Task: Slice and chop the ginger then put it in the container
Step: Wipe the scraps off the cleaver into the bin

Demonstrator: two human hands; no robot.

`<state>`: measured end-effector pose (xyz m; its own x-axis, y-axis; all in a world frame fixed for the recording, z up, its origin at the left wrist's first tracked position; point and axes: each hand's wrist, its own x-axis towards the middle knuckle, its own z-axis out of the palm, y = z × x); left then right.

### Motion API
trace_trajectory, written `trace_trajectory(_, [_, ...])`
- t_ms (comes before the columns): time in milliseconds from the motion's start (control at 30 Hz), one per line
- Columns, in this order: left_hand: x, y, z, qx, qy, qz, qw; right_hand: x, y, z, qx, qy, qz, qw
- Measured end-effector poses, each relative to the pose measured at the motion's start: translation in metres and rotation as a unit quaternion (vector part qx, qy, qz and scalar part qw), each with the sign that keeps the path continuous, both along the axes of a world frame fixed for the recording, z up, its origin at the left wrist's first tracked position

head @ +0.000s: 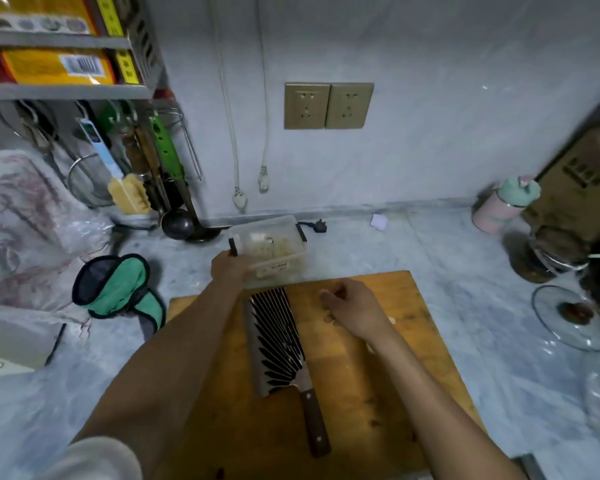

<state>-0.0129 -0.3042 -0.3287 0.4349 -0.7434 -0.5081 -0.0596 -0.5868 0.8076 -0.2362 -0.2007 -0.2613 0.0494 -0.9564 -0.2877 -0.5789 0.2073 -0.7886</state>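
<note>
Our left hand [231, 268] has its grip closed on the near left corner of the clear plastic container [269, 247], thumb and fingers wrapped over the rim beside a dark clasp. The container sits on the counter [465, 258] just past the far edge of the wooden cutting board [378, 393], and pale chopped ginger [274, 249] lies inside it. Our right hand [352, 308] rests low over the far part of the board with its fingers curled loosely inward; we cannot tell whether that grip holds anything, though a few pale bits [329, 318] lie on the wood just beside it. The cleaver [279, 344] lies flat on the board between our two forearms, touched by neither hand, handle pointing toward us.
</note>
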Motion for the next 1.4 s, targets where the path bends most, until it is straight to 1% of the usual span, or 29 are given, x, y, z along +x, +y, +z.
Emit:
trace_trajectory(67, [-0.001,-0.001,-0.001,0.019,-0.014,-0.012,1.0,0.001,0.0,-0.002,0.004,-0.001,0.004,1.0])
trace_trajectory(167, [0.007,0.004,-0.007,-0.013,-0.027,-0.002,1.0,0.002,-0.001,-0.008,0.005,0.006,0.012,1.0])
trace_trajectory(233, [0.01,0.019,-0.009,-0.035,-0.019,0.008,0.999,0.003,0.002,-0.012,0.012,0.012,0.018,1.0])
trace_trajectory(333, [0.011,0.064,-0.006,-0.072,0.001,0.027,0.997,0.003,0.016,-0.025,0.028,0.036,0.025,0.999])
trace_trajectory(400, [0.011,0.102,-0.009,-0.1,0.022,0.02,0.995,0.002,0.032,-0.041,0.041,0.076,0.037,0.996])
trace_trajectory(467, [0.01,0.139,-0.012,-0.12,0.067,0.041,0.99,0.003,0.051,-0.056,0.057,0.124,0.062,0.989])
trace_trajectory(600, [0.004,0.198,-0.015,-0.109,0.069,0.066,0.989,0.018,0.077,-0.079,0.129,0.154,0.127,0.971])
trace_trajectory(700, [0.003,0.229,-0.022,-0.085,0.074,0.088,0.99,0.029,0.085,-0.092,0.135,0.207,0.135,0.96])
trace_trajectory(733, [0.003,0.237,-0.023,-0.075,0.081,0.098,0.989,0.031,0.085,-0.092,0.136,0.206,0.125,0.961])
trace_trajectory(767, [0.003,0.244,-0.025,-0.068,0.082,0.107,0.988,0.031,0.085,-0.092,0.144,0.172,0.107,0.969])
trace_trajectory(867, [0.006,0.263,-0.025,-0.064,0.073,0.127,0.987,0.028,0.091,-0.081,0.177,-0.019,0.025,0.984])
trace_trajectory(900, [0.009,0.268,-0.025,-0.067,0.071,0.139,0.985,0.026,0.096,-0.077,0.158,-0.062,0.008,0.985])
trace_trajectory(933, [0.012,0.273,-0.027,-0.07,0.067,0.152,0.984,0.024,0.102,-0.075,0.125,-0.077,0.01,0.989])
trace_trajectory(1000, [0.018,0.282,-0.03,-0.075,0.049,0.17,0.981,0.022,0.118,-0.071,0.064,-0.077,0.053,0.994])
trace_trajectory(1067, [0.022,0.289,-0.032,-0.081,0.031,0.179,0.98,0.028,0.134,-0.071,0.064,-0.082,0.097,0.99])
trace_trajectory(1167, [0.024,0.297,-0.035,-0.086,0.029,0.184,0.979,0.043,0.152,-0.081,0.045,-0.04,0.171,0.984])
trace_trajectory(1233, [0.022,0.303,-0.036,-0.089,0.043,0.192,0.976,0.051,0.163,-0.09,0.041,-0.027,0.208,0.977])
trace_trajectory(1300, [0.019,0.31,-0.037,-0.099,0.06,0.207,0.971,0.052,0.171,-0.102,0.04,-0.022,0.216,0.975])
trace_trajectory(1400, [0.007,0.323,-0.036,-0.108,0.06,0.219,0.968,0.032,0.178,-0.113,0.032,-0.023,0.157,0.987])
